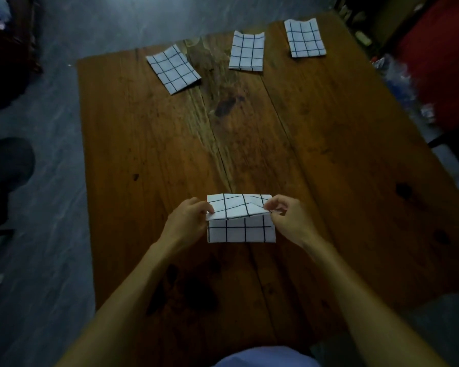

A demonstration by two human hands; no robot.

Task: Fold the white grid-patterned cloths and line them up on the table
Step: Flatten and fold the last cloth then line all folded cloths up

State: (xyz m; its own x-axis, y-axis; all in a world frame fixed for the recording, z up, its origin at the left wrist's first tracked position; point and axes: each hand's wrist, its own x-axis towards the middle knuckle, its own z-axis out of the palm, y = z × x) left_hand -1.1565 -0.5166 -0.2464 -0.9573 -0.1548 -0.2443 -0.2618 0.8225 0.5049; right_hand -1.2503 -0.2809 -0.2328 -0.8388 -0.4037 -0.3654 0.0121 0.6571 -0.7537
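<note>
A white cloth with a black grid (pixel 240 229) lies on the wooden table (pixel 316 160) in front of me, its upper layer folded over and lifted at the near edge. My left hand (pixel 188 217) pinches that layer's left corner. My right hand (pixel 284 215) pinches its right corner. Three folded grid cloths lie along the far edge: one tilted at the left (pixel 173 68), one in the middle (pixel 247 51), one at the right (pixel 304 38).
Grey floor surrounds the table. A dark round stool (pixel 8 165) stands to the left. A red object (pixel 440 54) and crumpled plastic (pixel 398 75) sit beyond the right edge. A dark chair part (pixel 451 144) sticks out at the right.
</note>
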